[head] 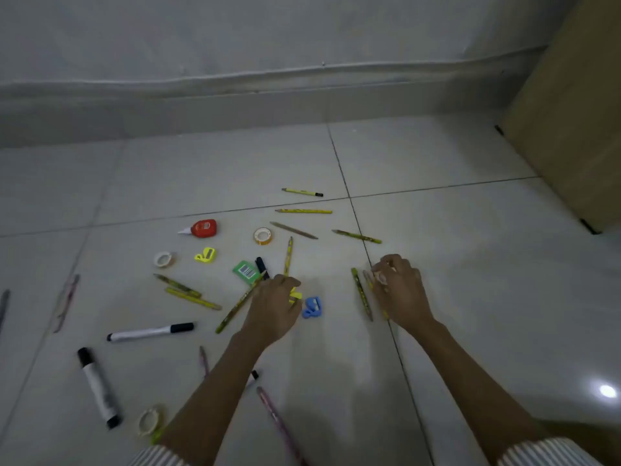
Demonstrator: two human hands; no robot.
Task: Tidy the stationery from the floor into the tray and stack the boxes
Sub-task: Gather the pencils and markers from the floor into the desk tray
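Stationery lies scattered on the tiled floor. My left hand (pixel 274 304) is closed around a small yellow sharpener (pixel 295 295), beside a blue sharpener (pixel 313 307). My right hand (pixel 398 290) grips a small pale object and pencils (pixel 369 280), its fingers curled; a yellow pencil (pixel 361 292) lies just left of it. Around lie several yellow pencils (pixel 304 211), a green eraser (pixel 246 271), a red glue bottle (pixel 201 228), tape rolls (pixel 262 235), another yellow sharpener (pixel 205 255) and two black-capped markers (pixel 151 332). No tray is in view.
A cardboard box (pixel 571 112) stands at the right against the grey wall (pixel 268 45). More items lie at the near left: a large marker (pixel 98 386), a tape roll (pixel 149 421), pinkish pens (pixel 279 422). A light reflection (pixel 607 391) glares at the lower right.
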